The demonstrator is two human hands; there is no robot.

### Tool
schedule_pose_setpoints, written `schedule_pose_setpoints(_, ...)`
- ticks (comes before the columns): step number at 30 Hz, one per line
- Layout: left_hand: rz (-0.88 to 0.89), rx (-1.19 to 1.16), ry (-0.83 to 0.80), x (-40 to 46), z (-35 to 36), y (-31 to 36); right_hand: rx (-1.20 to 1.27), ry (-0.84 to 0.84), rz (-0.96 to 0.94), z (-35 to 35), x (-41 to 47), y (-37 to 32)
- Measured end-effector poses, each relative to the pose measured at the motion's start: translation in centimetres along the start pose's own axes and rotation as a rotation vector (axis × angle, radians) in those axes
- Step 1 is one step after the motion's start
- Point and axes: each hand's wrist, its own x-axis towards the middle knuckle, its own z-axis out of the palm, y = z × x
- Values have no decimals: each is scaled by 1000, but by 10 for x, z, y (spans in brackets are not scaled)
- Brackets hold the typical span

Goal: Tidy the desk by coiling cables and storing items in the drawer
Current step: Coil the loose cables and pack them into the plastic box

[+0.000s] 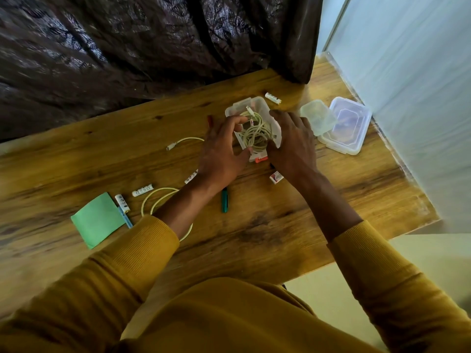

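Fingers [238,122] of the left hand [220,151] curl over the near left rim of the tub [257,105], thumb low at its front edge, gripping it. Opposite, the right hand [293,141] lies against the tub's right wall, fingers spread and bent along it, thumb tucked at the front corner; both wrists angle inward from mustard sleeves [142,248]. Coiled inside the tub sits a pale cable [256,132], one plug end up near the far wall. An orange-and-white piece [260,159] shows under the tub's near edge. All this rests mid-desk [280,225]. Right of it lie two clear lids [349,123], the smaller overlapping the larger. A second cable [160,197] loops to the left, partly under the left forearm. Batteries [142,190], a teal pen [224,200] and a green paper [98,220] lie scattered nearer.
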Motion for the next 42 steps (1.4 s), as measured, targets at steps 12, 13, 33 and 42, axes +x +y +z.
schedule_pose_setpoints(12,-44,45,39,18,8,-8,50,61,-73,20,6,5)
schedule_pose_setpoints(13,-50,82,41,23,8,-10,19,29,-78,23,7,4)
schedule_pose_setpoints(33,-143,306,-185,94,18,-15,-226,-64,-67,37,14,4)
schedule_pose_setpoints(42,-95,420,-248,89,15,-8,-110,-40,-47,35,9,7)
